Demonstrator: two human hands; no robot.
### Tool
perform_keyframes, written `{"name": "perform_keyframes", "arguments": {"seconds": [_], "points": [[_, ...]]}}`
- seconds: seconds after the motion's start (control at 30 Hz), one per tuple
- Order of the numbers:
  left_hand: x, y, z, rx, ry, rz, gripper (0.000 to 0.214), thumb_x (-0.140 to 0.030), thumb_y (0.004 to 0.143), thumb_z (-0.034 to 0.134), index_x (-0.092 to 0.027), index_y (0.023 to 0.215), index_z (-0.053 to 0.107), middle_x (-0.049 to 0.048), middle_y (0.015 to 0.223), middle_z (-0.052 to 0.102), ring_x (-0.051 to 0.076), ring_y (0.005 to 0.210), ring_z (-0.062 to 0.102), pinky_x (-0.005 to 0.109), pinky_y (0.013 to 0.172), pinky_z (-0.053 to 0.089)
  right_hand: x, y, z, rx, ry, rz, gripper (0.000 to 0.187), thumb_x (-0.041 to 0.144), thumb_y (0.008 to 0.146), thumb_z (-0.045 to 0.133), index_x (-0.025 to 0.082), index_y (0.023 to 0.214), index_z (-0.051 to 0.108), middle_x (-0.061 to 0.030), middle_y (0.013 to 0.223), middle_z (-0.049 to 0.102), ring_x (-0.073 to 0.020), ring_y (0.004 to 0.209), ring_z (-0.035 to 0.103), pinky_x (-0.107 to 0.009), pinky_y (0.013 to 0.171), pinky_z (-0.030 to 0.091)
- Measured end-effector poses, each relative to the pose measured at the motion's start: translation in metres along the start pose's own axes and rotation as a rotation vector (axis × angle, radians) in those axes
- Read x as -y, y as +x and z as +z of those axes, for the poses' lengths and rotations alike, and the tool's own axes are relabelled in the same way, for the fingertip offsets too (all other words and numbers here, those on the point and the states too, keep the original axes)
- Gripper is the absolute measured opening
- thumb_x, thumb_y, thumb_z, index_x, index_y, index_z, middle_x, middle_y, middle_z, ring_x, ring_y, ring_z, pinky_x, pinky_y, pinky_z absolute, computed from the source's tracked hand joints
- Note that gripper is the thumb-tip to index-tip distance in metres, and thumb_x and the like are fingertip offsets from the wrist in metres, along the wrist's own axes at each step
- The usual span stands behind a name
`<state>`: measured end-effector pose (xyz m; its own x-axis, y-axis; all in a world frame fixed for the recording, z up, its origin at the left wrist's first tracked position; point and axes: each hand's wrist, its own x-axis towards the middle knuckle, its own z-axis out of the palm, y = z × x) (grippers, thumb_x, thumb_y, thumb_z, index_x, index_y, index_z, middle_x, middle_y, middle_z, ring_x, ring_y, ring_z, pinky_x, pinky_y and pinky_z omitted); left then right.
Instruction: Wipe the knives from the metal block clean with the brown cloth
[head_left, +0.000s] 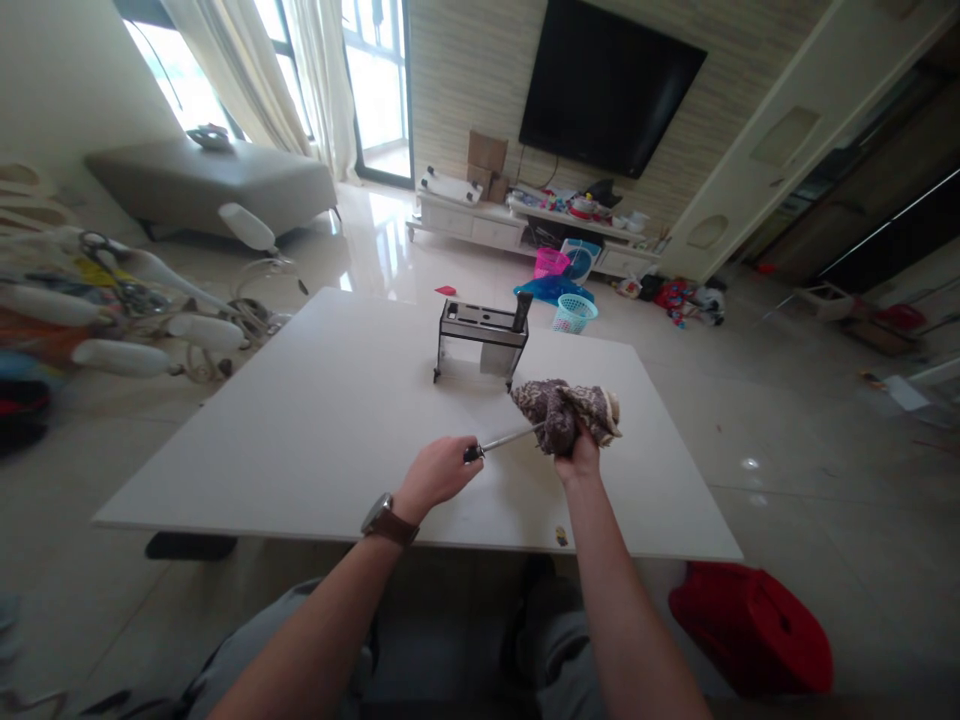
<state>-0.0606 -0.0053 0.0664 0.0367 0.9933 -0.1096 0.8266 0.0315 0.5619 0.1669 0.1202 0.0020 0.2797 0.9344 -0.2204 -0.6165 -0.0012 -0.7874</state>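
Observation:
My left hand (pixel 441 470), with a watch (pixel 388 520) on its wrist, is closed around the black handle of a slim metal tool (pixel 504 439). The tool points right, and its far end is hidden in a brown and cream patterned cloth (pixel 559 410). Bunched up in my right hand (pixel 581 460), the cloth wraps around that end; whether the tool is a knife or a sharpening steel I cannot tell. Just beyond both hands, a metal-framed knife rack (pixel 480 318) stands upright on the white table (pixel 322 420). One black handle (pixel 523 312) sticks up from its right side.
A small yellow figure (pixel 561 536) lies at the table's near edge. A red stool-like object (pixel 757 630) is on the floor at the right. Past the table are a light blue basket (pixel 574 314), a pink basket (pixel 551 263) and a low cabinet (pixel 480 225). White lamp arms (pixel 202 330) fill the left.

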Motion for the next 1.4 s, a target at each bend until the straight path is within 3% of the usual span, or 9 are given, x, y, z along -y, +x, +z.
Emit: {"name": "perform_keyframes", "arguments": {"seconds": [0.13,0.27,0.47,0.6,0.77,0.9,1.03,1.2,1.4], "points": [[-0.002,0.0,0.005,0.013,-0.113,0.021,0.022,-0.03,0.091,0.052,-0.02,0.083,0.069,0.0074,0.082,0.072,0.019,0.076,0.063,0.029,0.066,0.034,0.0,-0.003,0.001,0.088,-0.031,0.071,0.028,0.035,0.076,0.081,0.024,0.101,0.077,-0.0009,0.108,0.082,-0.0208,0.11,0.075,-0.046,0.112,0.055],[-0.005,0.003,0.012,0.019,-0.277,0.017,0.025,-0.032,0.09,0.049,-0.019,0.073,0.062,0.003,0.072,0.064,0.016,0.07,0.056,0.029,0.065,0.033,-0.007,-0.024,0.012,0.244,-0.08,0.041,0.032,0.034,0.074,0.083,0.024,0.103,0.076,-0.0017,0.111,0.081,-0.0237,0.118,0.072,-0.047,0.116,0.052],[-0.009,0.007,0.021,0.113,-0.694,-0.07,0.023,-0.029,0.085,0.043,-0.021,0.063,0.045,-0.0031,0.053,0.045,0.012,0.049,0.044,0.027,0.051,0.033,-0.031,-0.068,0.032,0.427,-0.152,0.053,0.051,0.032,0.063,0.091,0.025,0.11,0.073,-0.0018,0.11,0.081,-0.028,0.117,0.073,-0.055,0.115,0.053],[-0.009,0.01,0.023,0.176,-0.812,-0.108,0.023,-0.025,0.082,0.04,-0.023,0.059,0.041,-0.0038,0.045,0.041,0.011,0.039,0.038,0.027,0.045,0.03,-0.035,-0.078,0.039,0.463,-0.179,-0.01,0.062,0.032,0.063,0.093,0.023,0.12,0.07,-0.0048,0.113,0.08,-0.0273,0.121,0.071,-0.055,0.121,0.046],[-0.004,0.019,0.023,0.155,-0.631,-0.12,0.027,-0.027,0.086,0.044,-0.02,0.062,0.053,0.0007,0.051,0.055,0.015,0.051,0.054,0.027,0.055,0.04,-0.035,-0.072,0.042,0.435,-0.206,-0.085,0.065,0.034,0.066,0.092,0.024,0.126,0.067,-0.005,0.124,0.077,-0.0244,0.122,0.069,-0.054,0.123,0.042],[-0.002,0.021,0.026,0.04,-0.469,-0.084,0.028,-0.029,0.093,0.046,-0.016,0.091,0.071,0.0094,0.087,0.077,0.023,0.088,0.071,0.03,0.075,0.051,-0.038,-0.068,0.04,0.402,-0.248,-0.132,0.068,0.038,0.066,0.092,0.025,0.128,0.066,-0.0063,0.128,0.075,-0.024,0.126,0.066,-0.053,0.12,0.045],[-0.004,0.016,0.028,-0.017,-0.402,-0.031,0.032,-0.036,0.096,0.05,-0.017,0.106,0.073,0.0135,0.118,0.078,0.028,0.11,0.071,0.033,0.089,0.052,-0.038,-0.069,0.038,0.389,-0.235,-0.115,0.07,0.038,0.066,0.093,0.024,0.129,0.066,-0.0072,0.131,0.074,-0.0251,0.126,0.066,-0.053,0.122,0.043],[-0.008,0.009,0.027,-0.066,-0.169,-0.068,0.024,-0.037,0.091,0.059,-0.019,0.098,0.072,0.0139,0.109,0.08,0.03,0.103,0.075,0.032,0.08,0.051,-0.041,-0.069,0.034,0.388,-0.229,-0.051,0.076,0.034,0.06,0.095,0.024,0.13,0.066,-0.0062,0.131,0.075,-0.0268,0.125,0.068,-0.056,0.123,0.041],[-0.01,0.009,0.03,-0.064,-0.128,-0.07,0.024,-0.033,0.093,0.055,-0.021,0.098,0.075,0.0139,0.109,0.08,0.03,0.104,0.076,0.031,0.079,0.051,-0.046,-0.067,0.033,0.408,-0.236,-0.042,0.076,0.032,0.063,0.094,0.025,0.133,0.065,-0.0058,0.13,0.075,-0.0276,0.127,0.067,-0.056,0.123,0.043]]}}
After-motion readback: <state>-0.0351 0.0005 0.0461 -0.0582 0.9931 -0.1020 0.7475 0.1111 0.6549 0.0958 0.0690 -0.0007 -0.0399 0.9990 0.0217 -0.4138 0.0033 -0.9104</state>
